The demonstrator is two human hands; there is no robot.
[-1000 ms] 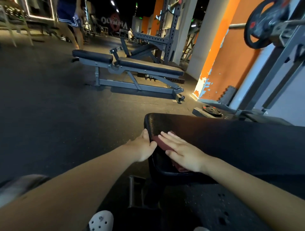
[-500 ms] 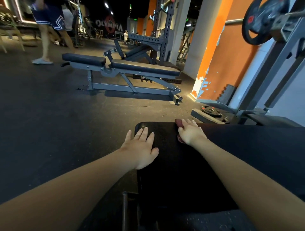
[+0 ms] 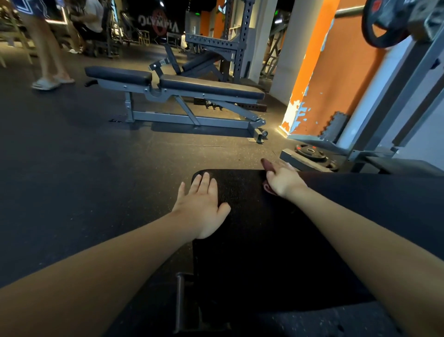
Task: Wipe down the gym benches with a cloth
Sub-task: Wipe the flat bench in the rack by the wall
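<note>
Swept across from the near edge, the right hand presses the maroon cloth, fingers flat, at the far edge of the bench pad, while the left hand rests straight-fingered beside it.

Level: the gym is sitting dim.
Sources: a ceiling spot is glaring at the top; warm light is pooling at the orange pillar's foot.
Shadows: the near bench is reading featureless black; the adjustable bench is casting a soft shadow on the floor.
Blur: a passer-by's legs are smearing.
Edges: the rack upright is leaning, stretched.
</note>
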